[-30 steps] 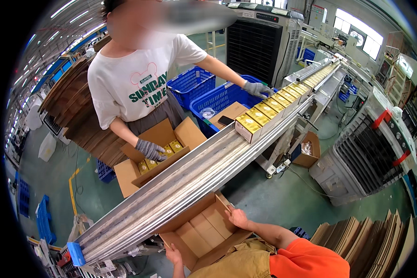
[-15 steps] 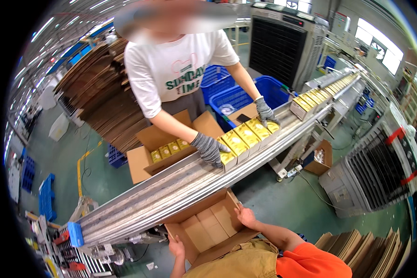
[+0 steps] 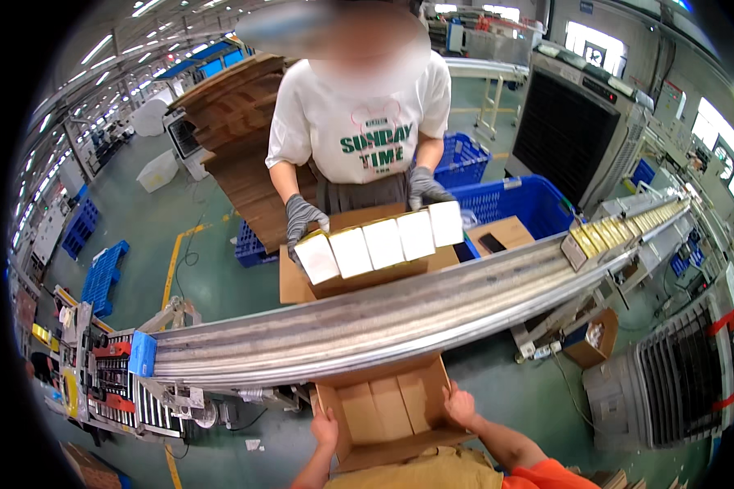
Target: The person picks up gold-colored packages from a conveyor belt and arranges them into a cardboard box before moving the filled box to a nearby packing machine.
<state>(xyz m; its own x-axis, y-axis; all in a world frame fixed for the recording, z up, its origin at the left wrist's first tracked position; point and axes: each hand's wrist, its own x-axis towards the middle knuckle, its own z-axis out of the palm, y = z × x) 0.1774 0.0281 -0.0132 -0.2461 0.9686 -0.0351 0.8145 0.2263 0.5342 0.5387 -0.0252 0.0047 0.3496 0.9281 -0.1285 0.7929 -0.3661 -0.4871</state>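
Five cartons (image 3: 382,244) have left the conveyor (image 3: 400,319) dividing them from the held box (image 3: 377,411).

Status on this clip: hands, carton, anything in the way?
Left hand, right hand gripping opposite sides of open carton. Carton's visible inside bare. Conveyor between carton and co-worker.

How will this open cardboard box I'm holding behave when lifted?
The cardboard box is probably light, since only bare cardboard shows inside. Its folded walls look fairly stiff, but may flex where your left hand and right hand grip them.
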